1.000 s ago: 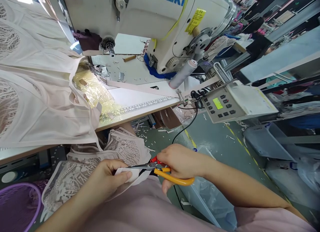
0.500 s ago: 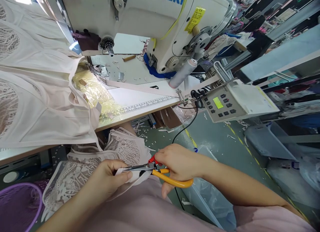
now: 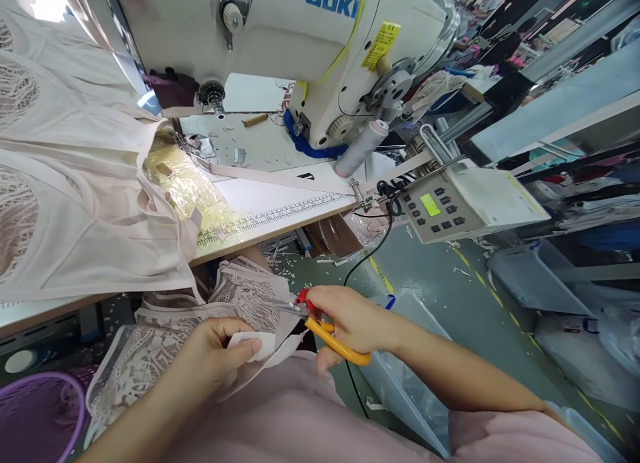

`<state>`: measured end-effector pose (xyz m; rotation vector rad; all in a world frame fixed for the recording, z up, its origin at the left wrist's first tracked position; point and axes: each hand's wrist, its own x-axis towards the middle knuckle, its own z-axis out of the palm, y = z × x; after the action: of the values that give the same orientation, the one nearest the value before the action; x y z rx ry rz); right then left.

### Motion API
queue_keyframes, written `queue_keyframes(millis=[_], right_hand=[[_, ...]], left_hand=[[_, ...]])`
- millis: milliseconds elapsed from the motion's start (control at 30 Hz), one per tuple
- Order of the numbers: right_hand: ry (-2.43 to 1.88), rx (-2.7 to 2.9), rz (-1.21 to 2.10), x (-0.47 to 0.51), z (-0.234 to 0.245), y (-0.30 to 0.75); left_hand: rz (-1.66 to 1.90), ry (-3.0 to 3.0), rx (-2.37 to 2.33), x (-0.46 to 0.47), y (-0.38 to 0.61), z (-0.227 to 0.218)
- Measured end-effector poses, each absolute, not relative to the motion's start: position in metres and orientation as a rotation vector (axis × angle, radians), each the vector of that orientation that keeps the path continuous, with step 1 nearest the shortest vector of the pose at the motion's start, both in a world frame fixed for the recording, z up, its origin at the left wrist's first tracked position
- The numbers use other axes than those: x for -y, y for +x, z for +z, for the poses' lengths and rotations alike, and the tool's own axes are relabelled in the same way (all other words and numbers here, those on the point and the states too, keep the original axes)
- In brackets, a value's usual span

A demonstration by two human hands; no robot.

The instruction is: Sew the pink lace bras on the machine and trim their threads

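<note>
My left hand [image 3: 225, 353] pinches a white fabric strip [image 3: 263, 346] between thumb and fingers, above my lap. The strip's loose ends trail to the right. Orange-handled scissors [image 3: 343, 343] are gripped in my right hand [image 3: 357, 316], with red wrapping near the pivot. Their blades point left, blurred, just above the strip and apart from it. Behind both hands, beige lace garment pieces [image 3: 253, 293] hang over my lap below the table edge. Pale garments with lace cups [image 3: 95, 230] lie on the table at the left.
A JUKI sewing machine [image 3: 280, 33] stands on the table, with a printed ruler [image 3: 280, 213] along its front edge. A control box [image 3: 450, 206] juts out on the right. A purple basket [image 3: 40, 410] is at lower left, a translucent bin [image 3: 415, 383] at lower right.
The scissors have come away from the white strip, moving up a little, and their blades no longer lie over it. My left hand keeps its hold; the view has shifted slightly.
</note>
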<state>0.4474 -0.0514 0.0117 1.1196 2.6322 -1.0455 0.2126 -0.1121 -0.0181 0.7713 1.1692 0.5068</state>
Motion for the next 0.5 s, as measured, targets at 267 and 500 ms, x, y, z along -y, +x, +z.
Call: queue_keyframes(millis=[267, 500], right_hand=[[1.256, -2.631, -1.365, 0.075, 0.002, 0.433], [1.596, -2.587, -2.103, 0.075, 0.031, 0.432]], left_hand=[[0.636, 0.992, -1.256, 0.102, 0.207, -0.027], [1.096, 2.026, -1.643, 0.130, 0.188, -0.021]])
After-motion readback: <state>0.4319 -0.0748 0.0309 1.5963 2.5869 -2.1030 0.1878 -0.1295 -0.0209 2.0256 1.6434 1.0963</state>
